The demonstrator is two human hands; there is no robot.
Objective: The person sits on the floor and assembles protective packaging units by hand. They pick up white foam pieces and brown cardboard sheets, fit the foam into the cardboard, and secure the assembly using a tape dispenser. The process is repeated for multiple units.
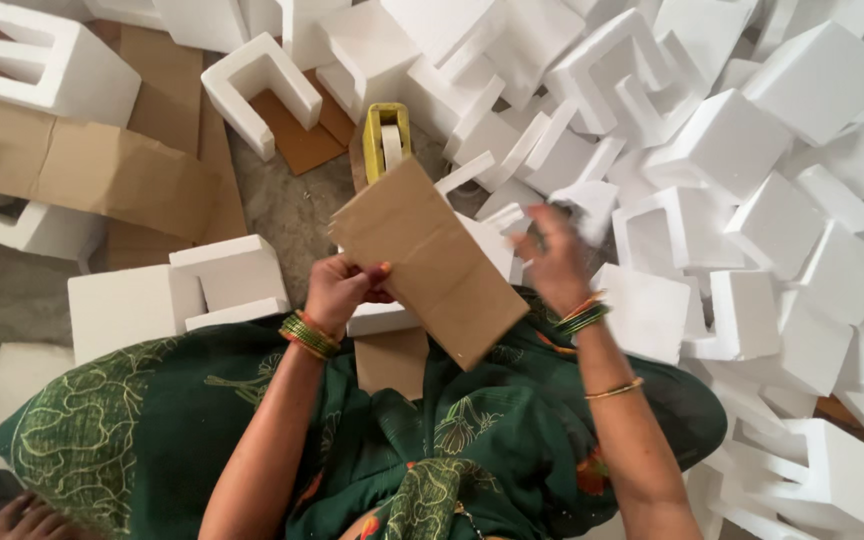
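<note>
Currently the left hand (337, 290) pinches the brown cardboard sheet (430, 260) over the lap; the right hand (552, 255), blurred, grip indeterminate, nears the white foam block (582, 205). Advise squaring edges first.

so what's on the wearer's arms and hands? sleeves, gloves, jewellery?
No gloves or sleeves in view. Left wrist carries a stack of green and gold bangles. Right wrist has green and orange bangles, plus a thin gold bangle further up the forearm.

Right hand (552, 255) motion-blurred; grip on foam piece (584, 205) unclear.
</note>
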